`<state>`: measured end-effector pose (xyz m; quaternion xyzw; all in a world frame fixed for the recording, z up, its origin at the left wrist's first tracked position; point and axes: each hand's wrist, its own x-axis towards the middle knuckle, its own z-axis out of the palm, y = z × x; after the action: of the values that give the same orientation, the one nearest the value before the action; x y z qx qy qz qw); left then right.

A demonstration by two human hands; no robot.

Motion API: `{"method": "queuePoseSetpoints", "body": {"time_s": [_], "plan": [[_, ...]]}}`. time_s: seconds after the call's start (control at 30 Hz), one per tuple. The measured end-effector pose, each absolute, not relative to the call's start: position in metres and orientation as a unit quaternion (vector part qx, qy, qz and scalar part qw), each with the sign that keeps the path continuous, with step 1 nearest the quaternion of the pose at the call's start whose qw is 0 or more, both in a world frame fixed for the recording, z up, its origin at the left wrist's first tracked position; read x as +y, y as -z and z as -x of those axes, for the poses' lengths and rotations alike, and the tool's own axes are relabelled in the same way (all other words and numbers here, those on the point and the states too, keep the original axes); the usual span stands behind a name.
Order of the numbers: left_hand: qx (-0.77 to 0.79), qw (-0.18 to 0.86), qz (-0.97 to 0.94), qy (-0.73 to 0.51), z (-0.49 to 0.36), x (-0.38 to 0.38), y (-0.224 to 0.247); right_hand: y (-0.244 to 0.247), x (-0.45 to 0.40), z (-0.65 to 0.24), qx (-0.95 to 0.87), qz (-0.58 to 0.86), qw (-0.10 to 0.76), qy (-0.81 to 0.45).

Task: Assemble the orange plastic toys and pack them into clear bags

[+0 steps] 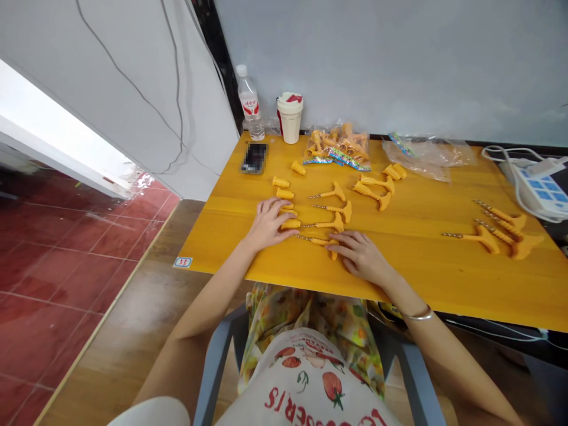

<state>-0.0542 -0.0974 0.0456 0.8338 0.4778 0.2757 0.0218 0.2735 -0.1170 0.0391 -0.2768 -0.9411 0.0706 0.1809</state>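
Note:
My left hand (265, 226) lies palm down over several orange plastic caps (290, 224), its fingers spread and its thumb beside the nearest cap. What lies under the palm is hidden. My right hand (364, 255) rests its fingertips on the orange T-shaped handle of the nearest corkscrew-like tool (319, 241), thumb held apart. This tool's metal spiral tip points toward my left thumb. Beyond it, more such tools (326, 223) lie in a column, tips facing left toward the caps. Farther up the column, more loose caps (284, 193) lie on the wooden table (248, 260).
At the back are a water bottle (249, 106), a lidded cup (291, 121), a phone (254, 158), a bag of orange parts (339, 145) and a clear plastic bag (430, 155). Capped tools (375, 192) lie mid-table; uncapped ones (497, 228) lie right, near a power strip (539, 189).

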Motion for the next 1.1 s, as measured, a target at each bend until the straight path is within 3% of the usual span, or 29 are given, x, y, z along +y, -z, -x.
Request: {"method": "queuePoseSetpoints", "body": {"time_s": [0.2, 0.43, 0.57, 0.67, 0.83, 1.1], "plan": [[0.466, -0.036, -0.857, -0.217, 0.050, -0.103, -0.040, -0.044, -0.120, -0.266, -0.947, 0.250, 0.188, -0.066], [0.475, -0.043, -0.814, -0.331, 0.047, -0.104, -0.041, -0.047, -0.126, -0.262, -0.940, 0.251, 0.212, -0.093], [0.476, -0.032, -0.785, -0.395, 0.046, -0.104, -0.040, -0.043, -0.126, -0.263, -0.918, 0.263, 0.268, -0.125], [0.474, -0.032, -0.781, -0.405, 0.045, -0.102, -0.040, -0.041, -0.125, -0.262, -0.913, 0.270, 0.284, -0.117], [0.466, -0.039, -0.781, -0.413, 0.046, -0.100, -0.039, -0.037, -0.123, -0.255, -0.935, 0.259, 0.231, -0.073], [0.476, -0.022, -0.771, -0.424, 0.045, -0.100, -0.037, -0.036, -0.128, -0.249, -0.918, 0.267, 0.258, -0.138]]}}
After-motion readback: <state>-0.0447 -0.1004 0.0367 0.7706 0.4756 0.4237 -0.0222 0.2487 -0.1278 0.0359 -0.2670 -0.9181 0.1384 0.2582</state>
